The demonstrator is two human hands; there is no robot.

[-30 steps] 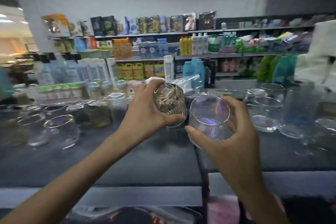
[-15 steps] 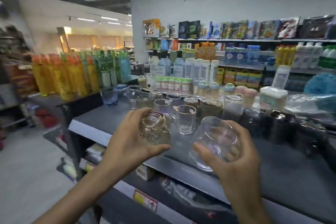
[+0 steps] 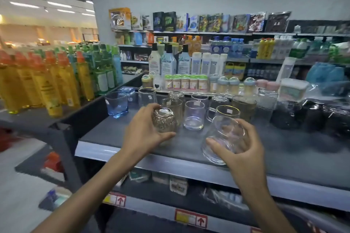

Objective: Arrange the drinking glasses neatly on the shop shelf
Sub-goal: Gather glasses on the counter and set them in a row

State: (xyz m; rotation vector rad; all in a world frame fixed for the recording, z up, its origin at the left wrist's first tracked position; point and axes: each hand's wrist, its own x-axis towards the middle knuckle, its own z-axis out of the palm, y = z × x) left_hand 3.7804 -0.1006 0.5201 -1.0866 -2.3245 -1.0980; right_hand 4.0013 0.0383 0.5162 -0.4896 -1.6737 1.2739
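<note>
My left hand (image 3: 144, 134) grips a small amber textured glass (image 3: 163, 120), held upside down just above the grey shop shelf (image 3: 106, 138). In my right hand (image 3: 240, 149) is a round clear glass (image 3: 223, 138), tilted, over the shelf's front edge. Behind them several glasses stand in loose rows: a clear tumbler (image 3: 194, 115), a gold-rimmed mug (image 3: 226, 112), a tall clear glass (image 3: 146, 96) and a blue square glass (image 3: 116, 104) at the left end.
Dark jars (image 3: 287, 117) and a lidded glass jar (image 3: 267, 100) crowd the shelf's right side. Small capped bottles (image 3: 183, 82) line the back. Yellow and green bottles (image 3: 47, 81) fill the neighbouring shelf on the left. A lower shelf (image 3: 170, 181) holds packaged goods.
My view swung left and down along the shelf. Both hands carried their glasses leftward and lower, toward the group of glasses; the amber glass now hangs close to the shelf surface.
</note>
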